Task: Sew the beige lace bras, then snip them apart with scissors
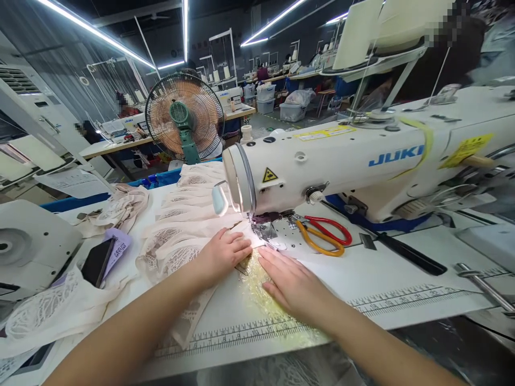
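Pale pink lace fabric [181, 252] lies in folds across the left of the table and runs under the head of a white JUKI sewing machine [281, 166]. Close to the lit needle area, my left hand [227, 252] has its fingers bent over the fabric's edge, with the thumb hidden. My right hand [292, 281] rests flat just right of it, fingers stretched out towards the presser foot. Beneath and between both hands shows a shiny, yellowish, crinkled strip [255, 284], perhaps lace or film. Its exact kind is unclear.
Red-and-orange-handled scissors [325, 236] and a black-handled tool [410, 254] lie right of the needle. A printed ruler scale [257, 332] follows the front edge. More lace pieces [56, 311] and a dark object on a purple paper [118, 244] are left. A fan [183, 115] stands behind.
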The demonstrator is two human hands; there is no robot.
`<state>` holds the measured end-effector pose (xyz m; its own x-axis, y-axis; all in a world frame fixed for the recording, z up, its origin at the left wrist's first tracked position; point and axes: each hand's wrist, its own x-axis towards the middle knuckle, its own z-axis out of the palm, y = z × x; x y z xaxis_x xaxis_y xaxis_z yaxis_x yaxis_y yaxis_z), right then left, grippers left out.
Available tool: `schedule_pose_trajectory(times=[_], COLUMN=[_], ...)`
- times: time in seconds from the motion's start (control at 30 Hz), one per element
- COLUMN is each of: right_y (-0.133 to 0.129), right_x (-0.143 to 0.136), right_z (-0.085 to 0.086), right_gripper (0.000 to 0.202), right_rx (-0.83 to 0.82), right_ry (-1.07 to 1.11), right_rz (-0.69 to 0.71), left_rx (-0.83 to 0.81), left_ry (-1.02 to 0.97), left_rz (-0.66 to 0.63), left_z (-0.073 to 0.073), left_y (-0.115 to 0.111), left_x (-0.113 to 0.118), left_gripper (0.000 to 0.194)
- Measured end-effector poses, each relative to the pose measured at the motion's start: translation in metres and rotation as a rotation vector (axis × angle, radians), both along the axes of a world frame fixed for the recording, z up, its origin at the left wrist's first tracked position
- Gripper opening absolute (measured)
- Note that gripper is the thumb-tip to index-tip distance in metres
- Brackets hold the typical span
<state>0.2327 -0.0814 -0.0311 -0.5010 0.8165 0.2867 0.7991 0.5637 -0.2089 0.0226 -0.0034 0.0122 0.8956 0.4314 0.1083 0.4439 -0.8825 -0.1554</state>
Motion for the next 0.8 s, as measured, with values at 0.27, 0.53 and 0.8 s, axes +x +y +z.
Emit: schedule_pose_trajectory(times=[0.27,0.53,0.8], right_y=[-0.001,0.004,-0.08], right_x=[0.001,0.001,0.037], right_z=[-0.001,0.002,-0.047], right_gripper=[0.045,0.043,0.036], right_rx=[0.021,0.044,-0.28], right_ry=[-0.001,0.102,0.399], right_rz=[-0.005,0.016,-0.114], left_rx=[-0.081,-0.059,-0.05], left_ry=[0.04,0.089,0.177], left_rz=[0.052,0.115,0.635], left_z=[0.003,0.005,0.03], left_y=[0.013,0.027,-0.077], left_x=[0.0,0.002,-0.032], left_gripper=[0.032,0.033,0.028])
